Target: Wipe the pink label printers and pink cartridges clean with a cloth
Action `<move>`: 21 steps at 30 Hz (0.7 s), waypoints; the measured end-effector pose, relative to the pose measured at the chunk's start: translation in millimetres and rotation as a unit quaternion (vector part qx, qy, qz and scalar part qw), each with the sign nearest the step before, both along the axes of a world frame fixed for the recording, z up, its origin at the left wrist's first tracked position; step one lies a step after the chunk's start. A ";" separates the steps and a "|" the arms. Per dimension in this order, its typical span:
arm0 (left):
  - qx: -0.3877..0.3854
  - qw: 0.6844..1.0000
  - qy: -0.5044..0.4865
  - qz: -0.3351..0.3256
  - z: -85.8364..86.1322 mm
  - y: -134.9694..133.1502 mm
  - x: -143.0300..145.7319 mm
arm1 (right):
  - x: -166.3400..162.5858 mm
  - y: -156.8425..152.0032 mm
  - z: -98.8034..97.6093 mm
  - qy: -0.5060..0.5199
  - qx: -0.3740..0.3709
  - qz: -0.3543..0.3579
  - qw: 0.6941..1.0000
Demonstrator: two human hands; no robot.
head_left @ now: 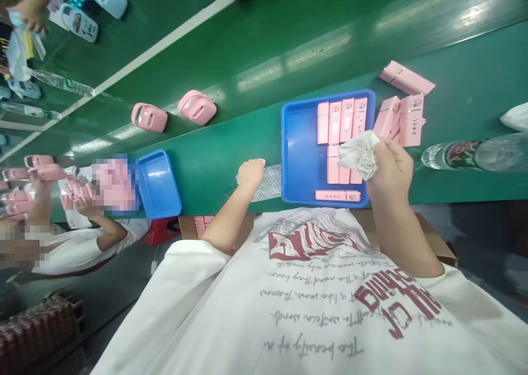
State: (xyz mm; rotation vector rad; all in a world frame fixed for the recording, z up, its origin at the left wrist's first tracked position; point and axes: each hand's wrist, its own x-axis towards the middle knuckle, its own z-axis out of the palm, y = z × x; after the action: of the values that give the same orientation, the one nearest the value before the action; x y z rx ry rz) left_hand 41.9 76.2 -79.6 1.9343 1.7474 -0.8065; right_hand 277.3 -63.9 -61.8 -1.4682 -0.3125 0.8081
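Note:
My right hand (pixel 390 169) grips a crumpled whitish cloth (pixel 358 154), held over the right part of a blue tray (pixel 299 144). In that tray, several slim pink boxes (pixel 347 119) with silver bands stand in rows, partly hidden by the cloth. A single pink box (pixel 337 195) lies crosswise along the tray's near side. Left of the tray, my left hand (pixel 251 172) is closed above a strip of bubble wrap (pixel 268 182). A tiny pink spot shows at its fingertips; what it holds, if anything, is hidden.
More pink boxes (pixel 406 78) lie right of the tray, near a clear plastic bottle (pixel 462 154). Two pink handled cases (pixel 197 108) sit on the green table (pixel 231 130). Another blue tray (pixel 160 182) stands leftward, beside a seated person (pixel 82 248). Another person's hand (pixel 28 15) works at upper left.

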 end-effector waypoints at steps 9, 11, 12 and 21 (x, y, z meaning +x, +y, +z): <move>-0.048 0.944 -0.306 0.111 68.0 -12.4 -35.7 | 1.4 -6.3 2.1 0.143 0.027 0.023 0.989; -0.058 0.869 -0.463 0.165 92.3 -35.9 -30.0 | -0.4 -7.2 5.9 0.159 0.032 0.022 0.987; -0.051 0.847 -0.503 0.165 104.7 -47.9 -24.8 | -2.5 -6.3 9.5 0.168 0.035 0.023 0.985; 0.063 0.836 -0.543 0.049 166.5 -97.8 7.7 | -34.7 2.5 70.9 0.167 0.149 0.015 0.974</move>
State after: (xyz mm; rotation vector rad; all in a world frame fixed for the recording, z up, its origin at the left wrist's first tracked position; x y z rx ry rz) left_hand 49.6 -21.6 86.9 1.7533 1.1321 0.4501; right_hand 242.6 -61.4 9.1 -1.0292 -0.1908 0.9721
